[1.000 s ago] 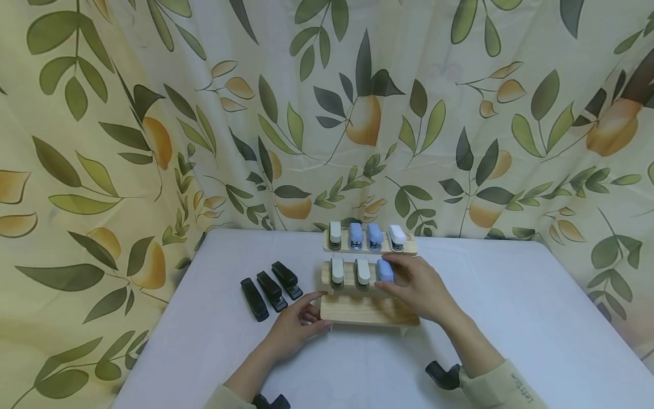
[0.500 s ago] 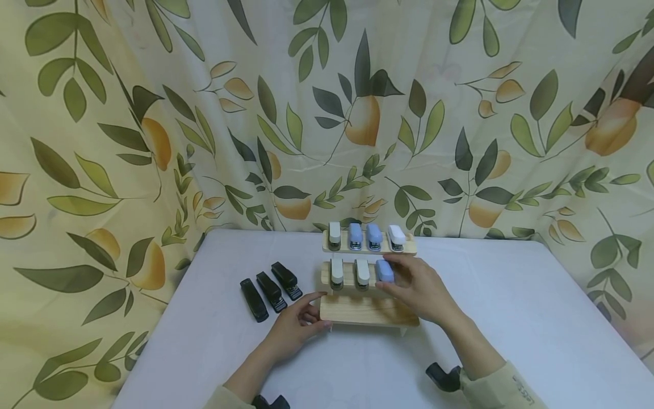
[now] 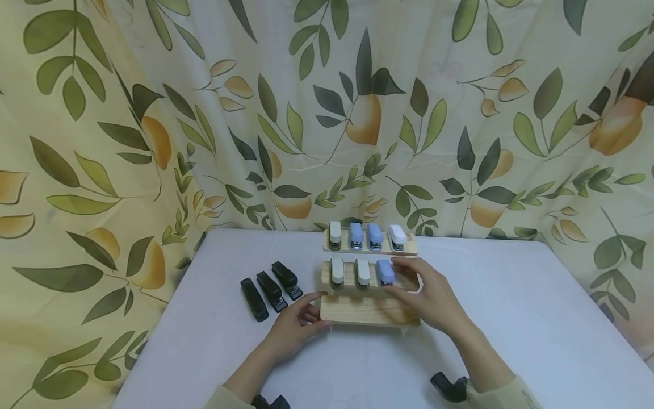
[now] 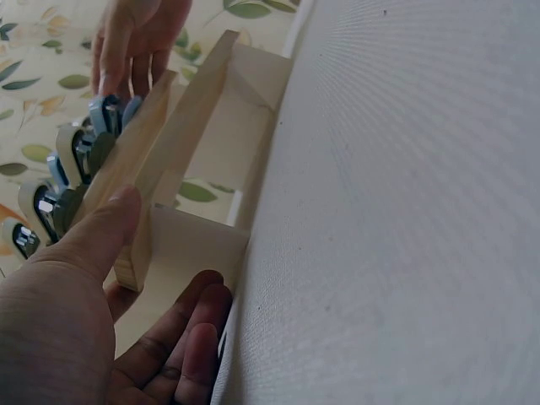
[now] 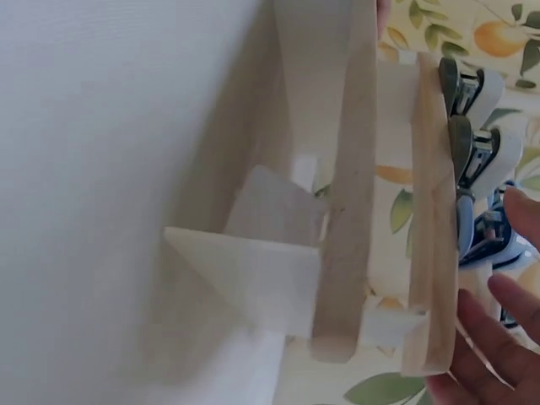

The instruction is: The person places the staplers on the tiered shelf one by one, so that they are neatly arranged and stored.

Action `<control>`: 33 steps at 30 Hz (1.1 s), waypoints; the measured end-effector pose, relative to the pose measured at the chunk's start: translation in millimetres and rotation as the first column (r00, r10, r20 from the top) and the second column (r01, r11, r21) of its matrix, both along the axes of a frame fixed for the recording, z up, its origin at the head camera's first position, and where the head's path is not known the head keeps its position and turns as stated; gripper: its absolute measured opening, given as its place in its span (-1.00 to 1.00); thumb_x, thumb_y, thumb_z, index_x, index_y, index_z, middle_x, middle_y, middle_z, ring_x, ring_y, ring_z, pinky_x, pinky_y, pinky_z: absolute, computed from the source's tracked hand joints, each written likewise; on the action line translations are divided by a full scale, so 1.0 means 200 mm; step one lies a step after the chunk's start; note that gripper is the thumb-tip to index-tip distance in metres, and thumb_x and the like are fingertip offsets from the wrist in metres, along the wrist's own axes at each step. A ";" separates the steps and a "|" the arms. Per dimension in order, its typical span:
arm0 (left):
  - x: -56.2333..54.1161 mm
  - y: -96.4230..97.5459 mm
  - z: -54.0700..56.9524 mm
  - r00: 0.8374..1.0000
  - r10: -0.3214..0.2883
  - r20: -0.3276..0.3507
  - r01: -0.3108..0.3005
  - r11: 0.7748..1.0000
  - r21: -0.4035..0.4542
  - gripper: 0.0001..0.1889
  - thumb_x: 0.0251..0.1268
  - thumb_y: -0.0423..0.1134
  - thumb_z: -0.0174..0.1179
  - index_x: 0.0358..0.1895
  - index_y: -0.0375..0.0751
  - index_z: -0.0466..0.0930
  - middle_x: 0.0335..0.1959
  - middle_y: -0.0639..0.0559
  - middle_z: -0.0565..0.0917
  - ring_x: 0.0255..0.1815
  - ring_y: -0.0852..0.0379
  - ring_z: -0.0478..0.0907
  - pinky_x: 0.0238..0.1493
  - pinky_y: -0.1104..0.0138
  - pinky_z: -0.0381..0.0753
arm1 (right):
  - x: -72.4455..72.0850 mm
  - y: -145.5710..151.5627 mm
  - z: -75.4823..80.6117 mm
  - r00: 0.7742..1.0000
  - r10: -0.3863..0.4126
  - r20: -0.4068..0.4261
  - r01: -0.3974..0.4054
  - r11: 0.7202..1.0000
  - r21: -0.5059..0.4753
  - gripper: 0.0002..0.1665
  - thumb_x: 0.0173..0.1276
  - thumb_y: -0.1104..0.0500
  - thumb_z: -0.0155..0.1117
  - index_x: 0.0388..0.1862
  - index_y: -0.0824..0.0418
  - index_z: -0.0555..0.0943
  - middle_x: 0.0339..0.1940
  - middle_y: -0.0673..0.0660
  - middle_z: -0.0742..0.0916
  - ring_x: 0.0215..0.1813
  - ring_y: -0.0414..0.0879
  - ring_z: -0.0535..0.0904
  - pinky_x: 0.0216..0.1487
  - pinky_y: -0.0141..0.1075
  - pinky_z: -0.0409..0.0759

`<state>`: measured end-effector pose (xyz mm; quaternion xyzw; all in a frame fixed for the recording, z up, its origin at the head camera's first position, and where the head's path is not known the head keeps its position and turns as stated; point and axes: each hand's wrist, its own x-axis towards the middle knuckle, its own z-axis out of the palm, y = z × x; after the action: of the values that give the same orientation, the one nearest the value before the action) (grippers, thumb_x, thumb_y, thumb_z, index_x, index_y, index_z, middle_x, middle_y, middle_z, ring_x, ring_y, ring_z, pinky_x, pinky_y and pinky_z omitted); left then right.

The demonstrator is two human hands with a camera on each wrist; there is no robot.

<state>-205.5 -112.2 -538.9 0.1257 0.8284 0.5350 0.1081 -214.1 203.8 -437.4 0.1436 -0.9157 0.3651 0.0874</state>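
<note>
A three-tier wooden rack (image 3: 368, 311) stands on the white table. My left hand (image 3: 296, 329) grips the left end of its lowest tier; the left wrist view shows the thumb (image 4: 101, 228) lying on the board and the other fingers below. On the middle tier are two pale grey mini staplers (image 3: 363, 272) and, to their right, a blue mini stapler (image 3: 385, 272). Beside this blue one is my right hand (image 3: 434, 295), thumb and fingers spread around the tier's right end, holding nothing. The lowest tier bears no stapler.
The top tier (image 3: 413, 250) carries a grey stapler (image 3: 334, 234), two blue ones (image 3: 375, 236) and a white one (image 3: 397, 237). Three black staplers (image 3: 272, 291) lie on the table left of the rack. A leaf-patterned curtain (image 3: 327, 113) hangs behind the table.
My right hand has let go of the blue stapler and shifted slightly right, uncovering more of it. The left hand stays on the rack.
</note>
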 end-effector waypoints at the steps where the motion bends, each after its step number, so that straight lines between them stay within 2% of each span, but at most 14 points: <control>1: 0.00 0.00 0.00 1.000 -0.001 0.000 0.001 1.000 -0.001 -0.31 0.29 0.13 0.42 0.48 0.35 0.40 -0.10 0.20 0.71 -0.07 0.18 0.64 -0.03 0.24 0.55 | 0.01 0.01 -0.01 1.000 -0.007 -0.007 0.007 1.000 -0.006 -0.25 0.27 -0.08 0.57 0.38 0.10 0.55 0.31 0.15 0.68 0.42 0.18 0.53 0.45 0.22 0.38; 5: 0.00 0.00 0.00 1.000 -0.001 -0.002 0.001 1.000 -0.005 -0.31 0.28 0.14 0.42 0.48 0.35 0.40 -0.10 0.20 0.71 -0.07 0.19 0.65 -0.02 0.24 0.56 | 0.03 0.03 -0.03 0.998 -0.040 -0.039 0.039 0.999 -0.024 -0.30 0.29 -0.05 0.56 0.35 0.11 0.57 0.29 0.15 0.68 0.37 0.17 0.55 0.40 0.24 0.42; 8: 0.00 0.00 0.00 1.000 0.000 -0.002 0.000 1.000 -0.007 -0.31 0.28 0.14 0.42 0.48 0.35 0.40 -0.10 0.20 0.71 -0.07 0.19 0.65 -0.01 0.24 0.57 | 0.05 0.06 -0.05 0.995 -0.071 -0.072 0.068 0.997 -0.044 -0.35 0.31 -0.01 0.55 0.33 0.12 0.59 0.28 0.15 0.67 0.34 0.16 0.57 0.37 0.18 0.46; 13: 0.00 0.00 0.00 1.000 0.004 0.002 -0.004 1.000 -0.013 -0.30 0.28 0.14 0.42 0.48 0.34 0.40 -0.10 0.20 0.71 -0.07 0.20 0.65 -0.01 0.24 0.56 | 0.07 0.10 -0.08 0.985 -0.124 -0.120 0.116 0.991 -0.070 -0.39 0.33 0.02 0.53 0.31 0.12 0.59 0.26 0.09 0.68 0.29 0.06 0.59 0.31 -0.30 0.49; 16: 0.00 0.00 0.01 1.000 0.006 0.004 -0.006 1.000 -0.012 -0.31 0.28 0.14 0.42 0.48 0.35 0.40 -0.11 0.20 0.71 -0.08 0.19 0.65 -0.02 0.25 0.56 | 0.09 0.13 -0.10 0.985 -0.143 -0.098 0.135 0.987 -0.083 -0.36 0.35 0.00 0.52 0.35 0.11 0.56 0.27 0.09 0.67 0.27 0.04 0.57 0.25 -0.41 0.48; 22: 0.00 0.00 0.01 1.000 0.009 0.004 -0.009 1.000 -0.016 -0.30 0.27 0.15 0.42 0.48 0.34 0.40 -0.10 0.19 0.71 -0.07 0.19 0.65 -0.02 0.24 0.56 | 0.10 0.18 -0.13 0.987 -0.146 0.059 0.152 0.983 -0.104 -0.21 0.37 -0.08 0.49 0.48 0.13 0.42 0.33 0.15 0.63 0.32 0.08 0.54 0.29 -0.23 0.55; 27: -0.01 0.00 0.00 1.000 0.010 0.007 -0.010 1.000 -0.022 -0.31 0.26 0.17 0.42 0.47 0.41 0.40 -0.10 0.18 0.70 -0.06 0.18 0.64 -0.01 0.22 0.57 | 0.09 0.21 -0.17 0.979 -0.101 0.176 0.123 0.985 -0.120 -0.18 0.40 -0.13 0.45 0.49 0.16 0.38 0.36 0.19 0.60 0.36 0.13 0.52 0.34 0.09 0.55; 30: 0.00 0.00 0.00 1.000 0.009 0.012 -0.008 1.000 -0.022 -0.31 0.25 0.16 0.43 0.45 0.45 0.40 -0.11 0.17 0.70 -0.06 0.19 0.64 -0.02 0.23 0.57 | 0.09 0.22 -0.19 0.976 -0.069 0.209 0.099 0.985 -0.140 -0.21 0.39 -0.13 0.45 0.45 0.17 0.39 0.33 0.20 0.62 0.34 0.16 0.54 0.32 0.13 0.56; 33: 0.00 0.00 0.01 1.000 0.011 0.019 -0.010 1.000 -0.021 -0.31 0.24 0.17 0.43 0.45 0.45 0.40 -0.10 0.17 0.70 -0.06 0.18 0.64 -0.02 0.23 0.57 | 0.09 0.23 -0.22 0.973 -0.032 0.230 0.074 0.981 -0.178 -0.26 0.38 -0.08 0.48 0.37 0.20 0.42 0.26 0.22 0.65 0.29 0.17 0.58 0.28 0.06 0.60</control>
<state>-206.2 -111.6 -537.6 0.1150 0.8335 0.5281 0.1146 -195.9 249.6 -481.0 0.0676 -0.8851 0.4604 0.0053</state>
